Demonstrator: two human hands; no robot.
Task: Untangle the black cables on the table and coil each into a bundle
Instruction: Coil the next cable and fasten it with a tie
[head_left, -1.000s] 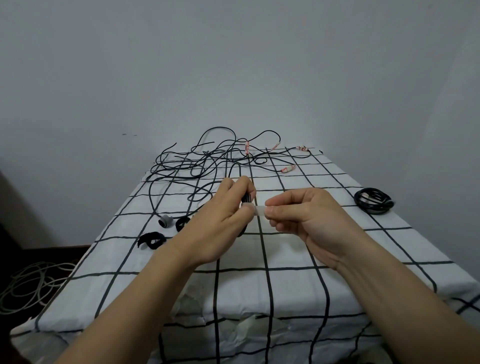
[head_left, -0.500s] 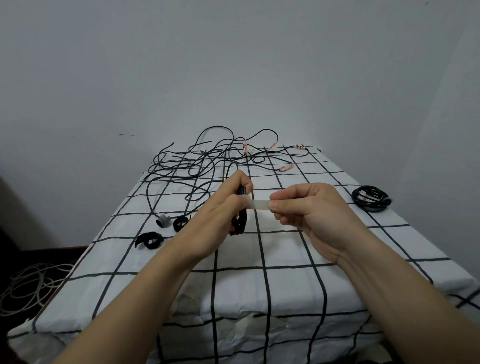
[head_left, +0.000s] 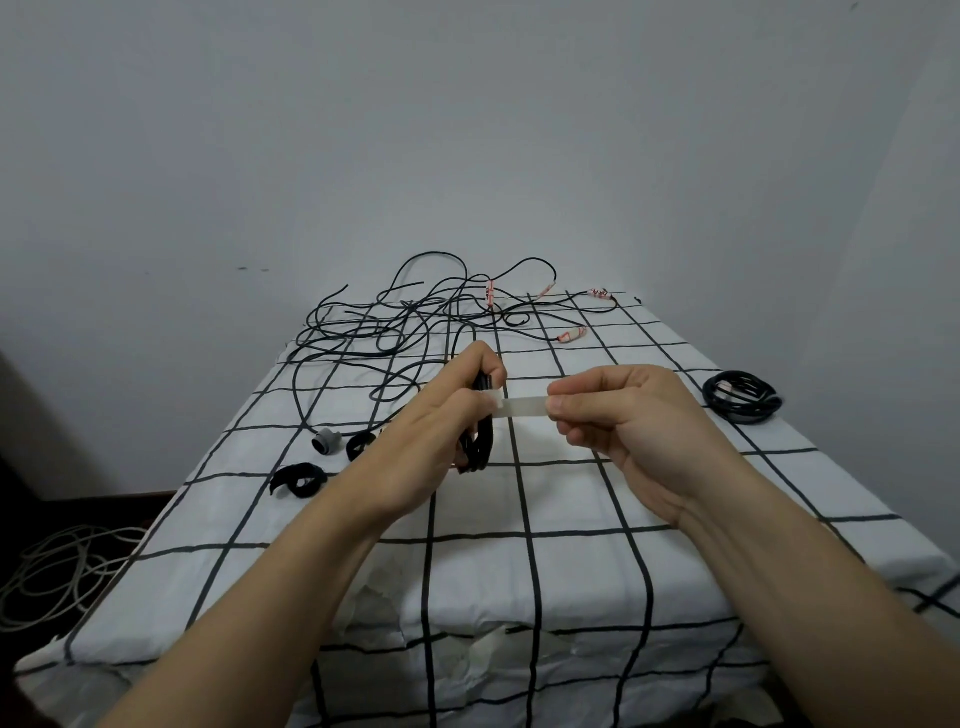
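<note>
Translucent tape (head_left: 524, 406) stretches mid-frame; left hand (head_left: 441, 428) clasps the coiled cable (head_left: 482, 446), right hand (head_left: 631, 421) pinches the tape. Best kept taut while wrapping.

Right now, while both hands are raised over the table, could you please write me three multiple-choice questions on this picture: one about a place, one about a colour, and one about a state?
1. Where on the cloth does the coiled bundle lie?
A at the near left corner; B near the right edge; C under the hands.
2. What colour are the lines on the cloth?
A red; B blue; C black.
3. What is the right hand doing?
A pinching the tape strip; B lying flat on the cloth; C hanging idle.

Answers:
1 B: it sits alone by the right edge, apart from the tangle.
2 C: the cloth shows a black grid on white.
3 A: its fingers pinch one end of the strip, while the left hand grips a folded black cable.
</note>
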